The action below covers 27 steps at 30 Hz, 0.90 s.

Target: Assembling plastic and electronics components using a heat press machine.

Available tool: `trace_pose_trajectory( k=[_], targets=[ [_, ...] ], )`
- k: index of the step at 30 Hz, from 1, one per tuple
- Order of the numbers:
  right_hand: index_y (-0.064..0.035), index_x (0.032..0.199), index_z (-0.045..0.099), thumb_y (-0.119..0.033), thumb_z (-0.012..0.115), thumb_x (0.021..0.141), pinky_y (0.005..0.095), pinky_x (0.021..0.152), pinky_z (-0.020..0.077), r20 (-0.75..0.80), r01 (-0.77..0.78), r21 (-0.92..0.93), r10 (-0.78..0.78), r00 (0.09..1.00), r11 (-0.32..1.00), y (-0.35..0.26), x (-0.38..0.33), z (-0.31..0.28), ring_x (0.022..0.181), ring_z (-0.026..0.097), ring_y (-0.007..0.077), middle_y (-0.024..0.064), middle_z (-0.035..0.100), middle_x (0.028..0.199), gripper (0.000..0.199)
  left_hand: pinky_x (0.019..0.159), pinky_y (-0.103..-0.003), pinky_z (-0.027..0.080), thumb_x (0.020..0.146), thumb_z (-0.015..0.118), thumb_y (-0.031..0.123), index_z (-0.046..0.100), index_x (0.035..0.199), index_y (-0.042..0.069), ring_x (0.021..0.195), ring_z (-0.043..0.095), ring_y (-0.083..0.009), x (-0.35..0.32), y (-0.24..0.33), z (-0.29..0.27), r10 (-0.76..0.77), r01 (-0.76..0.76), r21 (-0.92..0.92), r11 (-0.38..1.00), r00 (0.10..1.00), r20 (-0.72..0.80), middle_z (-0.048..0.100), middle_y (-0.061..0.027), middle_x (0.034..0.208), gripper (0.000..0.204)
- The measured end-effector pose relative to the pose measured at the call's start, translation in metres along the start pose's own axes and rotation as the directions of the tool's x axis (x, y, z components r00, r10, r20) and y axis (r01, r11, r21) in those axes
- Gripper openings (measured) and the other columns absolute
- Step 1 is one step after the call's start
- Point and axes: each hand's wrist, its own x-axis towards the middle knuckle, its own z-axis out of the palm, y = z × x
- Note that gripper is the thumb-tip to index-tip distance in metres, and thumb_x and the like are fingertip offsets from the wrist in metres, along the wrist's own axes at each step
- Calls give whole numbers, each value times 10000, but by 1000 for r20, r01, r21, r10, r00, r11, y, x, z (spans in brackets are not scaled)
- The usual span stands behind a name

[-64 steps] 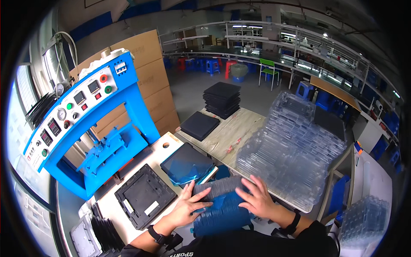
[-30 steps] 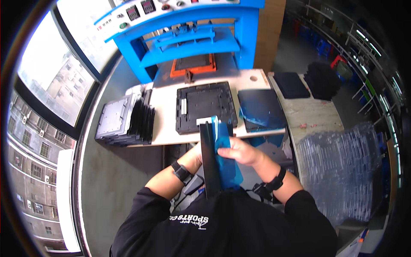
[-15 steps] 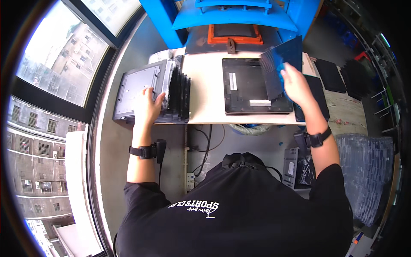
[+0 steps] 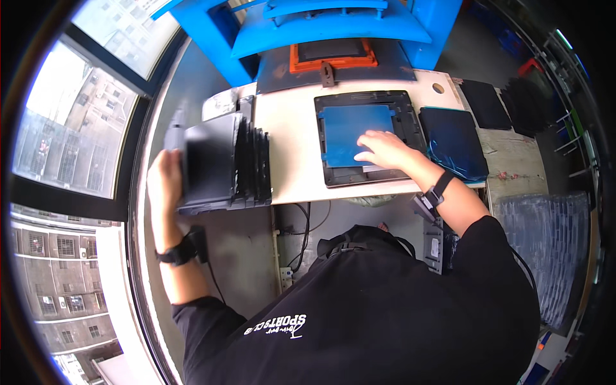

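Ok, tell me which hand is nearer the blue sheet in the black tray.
Right. The right hand rests on the blue sheet in the black tray; the left hand is far off, gripping the dark panel at the table's left end.

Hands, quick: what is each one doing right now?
Left hand: closed on the outermost dark panel of the upright stack.
Right hand: open, fingers flat on the blue sheet in the black tray.

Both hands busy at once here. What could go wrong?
1. The left hand tilts a dark panel out of the upright stack at the table edge; it might slip off.
2. The right hand presses the blue sheet in the black tray; it may seat skewed.
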Motion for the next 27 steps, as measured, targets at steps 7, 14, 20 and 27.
trace_pose_trajectory(
  k=[7, 14, 20, 27],
  targets=[
    [-3, 1400, 299, -521, 680, 791, 331, 967, 399, -121, 132, 991, -397, 910, 0, -71, -32, -63, 1213, 448, 218, 165, 468, 1320, 886, 515, -407, 389, 881, 602, 132, 453, 684, 29, 567, 492, -344, 9, 249, 4, 196, -213, -154, 965, 973, -120, 486, -162, 636, 268],
    [6, 1206, 491, -173, 504, 934, 413, 613, 591, 61, -36, 951, 72, 996, -308, 23, -65, -80, 864, 663, 309, 173, 625, 1038, 325, 1058, -429, 327, 851, 648, 220, 503, 1258, -23, 1255, 431, -376, 3, 279, 87, 357, -250, -484, 839, 923, 143, 492, -258, 1291, 495],
    [31, 1171, 505, -159, 557, 909, 361, 598, 581, 99, -90, 955, 18, 995, -284, 89, -80, -87, 836, 660, 276, 183, 617, 1044, 327, 848, -287, 509, 897, 597, 132, 509, 1195, -53, 949, 632, -182, 13, 257, 127, 149, 799, -523, -296, 579, 801, 627, -132, 1049, 361],
    [-69, 1350, 421, -308, 728, 766, 397, 1080, 310, -360, 209, -162, -255, 898, 964, 60, -57, -142, 1280, 417, 323, 181, 454, 1356, 702, 736, -394, 589, 880, 518, 63, 497, 1094, -110, 833, 662, -299, 51, 280, 192, 44, 775, -388, -499, 470, 881, 616, -217, 964, 276]
  ],
)
